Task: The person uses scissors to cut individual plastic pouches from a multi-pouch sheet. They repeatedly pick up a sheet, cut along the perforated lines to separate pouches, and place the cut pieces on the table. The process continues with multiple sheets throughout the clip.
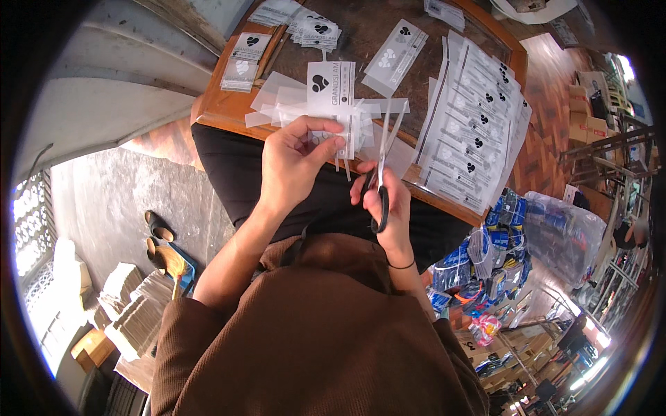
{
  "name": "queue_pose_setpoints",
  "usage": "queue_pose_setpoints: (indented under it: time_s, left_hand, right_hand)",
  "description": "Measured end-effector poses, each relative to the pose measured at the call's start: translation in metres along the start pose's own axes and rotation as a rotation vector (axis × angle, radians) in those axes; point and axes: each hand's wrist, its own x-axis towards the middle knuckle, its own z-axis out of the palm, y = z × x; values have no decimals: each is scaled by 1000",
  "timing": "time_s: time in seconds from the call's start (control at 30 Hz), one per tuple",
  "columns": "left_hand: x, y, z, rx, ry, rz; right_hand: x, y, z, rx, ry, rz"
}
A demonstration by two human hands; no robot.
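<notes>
Head view: pinching a printed label (331,90) by its lower end, over the near edge of the table (222,112), with thumb and forefinger of the left hand (295,166); gripping black-handled scissors (382,163) in the right hand (394,201), blades parted just beside the label. For a neat trim, best to hold it taut, line up with its straight border, snip in long strokes and keep fingertips clear. To count: one pair of scissors, one pinched label, one separate strip (395,57) toward the far edge; large sheets (458,125) along the right edge and small labels (316,31) near the far left corner, both too overlapped to number.
</notes>
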Motion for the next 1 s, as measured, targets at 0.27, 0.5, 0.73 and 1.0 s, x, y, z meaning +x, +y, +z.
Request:
queue_pose_setpoints:
  time_s: [0.27, 0.5, 0.73, 1.0]
  left_hand:
    - [0, 6, 11, -47, 6, 13]
    - [-2, -1, 13, -5, 25, 53]
    - [-5, -4, 16, 53, 15, 58]
    - [-9, 2, 17, 76, 38, 74]
  right_hand:
    - [-28, 22, -2, -172, -84, 32]
    - [-27, 23, 4, -181, -63, 56]
    - [-27, 24, 2, -202, -47, 37]
    - [-26, 22, 0, -235, -51, 28]
